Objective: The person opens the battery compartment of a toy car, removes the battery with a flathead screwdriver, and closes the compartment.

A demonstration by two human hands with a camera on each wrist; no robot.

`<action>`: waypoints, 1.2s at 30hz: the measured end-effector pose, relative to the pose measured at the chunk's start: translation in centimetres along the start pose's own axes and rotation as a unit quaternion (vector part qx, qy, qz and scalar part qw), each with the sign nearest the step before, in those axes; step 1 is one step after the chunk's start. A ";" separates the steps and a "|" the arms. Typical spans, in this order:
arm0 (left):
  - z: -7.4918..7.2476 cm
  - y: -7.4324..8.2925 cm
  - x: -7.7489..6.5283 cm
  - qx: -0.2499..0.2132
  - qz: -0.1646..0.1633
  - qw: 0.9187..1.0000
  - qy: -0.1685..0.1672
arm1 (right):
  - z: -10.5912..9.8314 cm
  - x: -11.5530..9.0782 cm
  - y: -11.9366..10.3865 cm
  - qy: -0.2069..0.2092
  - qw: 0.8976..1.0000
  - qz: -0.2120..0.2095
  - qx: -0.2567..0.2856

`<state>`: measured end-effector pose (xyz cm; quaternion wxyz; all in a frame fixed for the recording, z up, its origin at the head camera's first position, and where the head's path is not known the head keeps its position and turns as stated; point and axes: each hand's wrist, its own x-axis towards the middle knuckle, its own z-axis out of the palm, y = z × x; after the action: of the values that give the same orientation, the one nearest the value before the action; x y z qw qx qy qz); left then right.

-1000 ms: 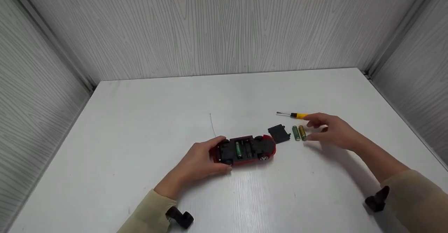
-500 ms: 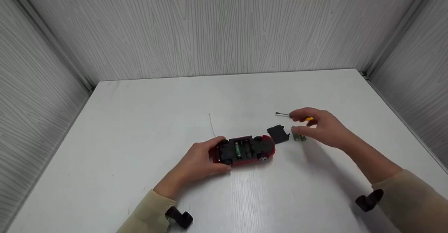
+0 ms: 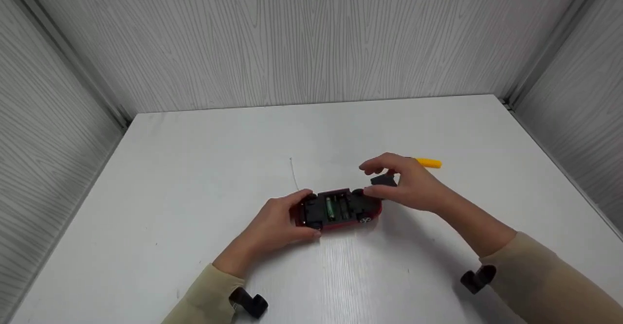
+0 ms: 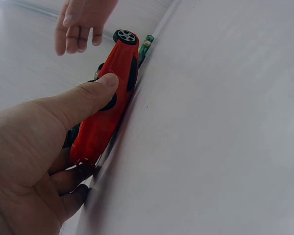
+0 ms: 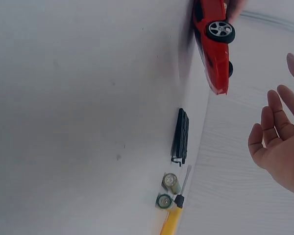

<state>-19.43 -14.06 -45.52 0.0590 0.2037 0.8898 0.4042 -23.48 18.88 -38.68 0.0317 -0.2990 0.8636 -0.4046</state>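
A red toy car [image 3: 319, 209] lies upside down on the table, its black underside and uncovered battery compartment facing up. One green battery [image 3: 331, 208] sits in that compartment. My left hand [image 3: 275, 224] grips the car's left end, thumb on the near side and fingers on the far side. Above the black battery cover [image 3: 383, 181] hovers my right hand [image 3: 413, 185], fingers loosely bent; in the right wrist view nothing is in it. Two loose batteries, a nearer one [image 5: 164, 201] and another [image 5: 170, 182], stay on the table; the head view hides them behind my right hand.
A screwdriver with a yellow handle [image 3: 429, 163] lies behind my right hand, its shaft partly hidden. From the car's left end a thin wire antenna [image 3: 293, 172] sticks out toward the back. Panels [image 3: 311, 42] enclose the white table [image 3: 204, 168] at the back and sides.
My right hand has moved left, from beside the loose batteries and screwdriver, past them to over the battery cover. My left hand and the toy car have stayed in place.
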 end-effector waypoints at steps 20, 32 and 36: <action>-0.2 -0.2 -0.2 0.003 0.013 1.000 0.004 | 4.5 2.3 -0.6 -0.055 0.997 -0.043 -0.019; -0.2 -0.1 -0.1 0.006 0.028 1.000 0.002 | 5.9 2.7 -0.4 -0.069 0.996 -0.043 -0.047; -0.1 0.0 0.0 0.010 0.026 1.000 0.001 | 6.1 2.7 -0.3 -0.071 0.995 -0.036 -0.053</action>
<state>-19.45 -14.19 -45.47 0.0459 0.2269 0.8883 0.3967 -23.75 13.11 -42.03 0.0624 -0.3595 0.8680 -0.3369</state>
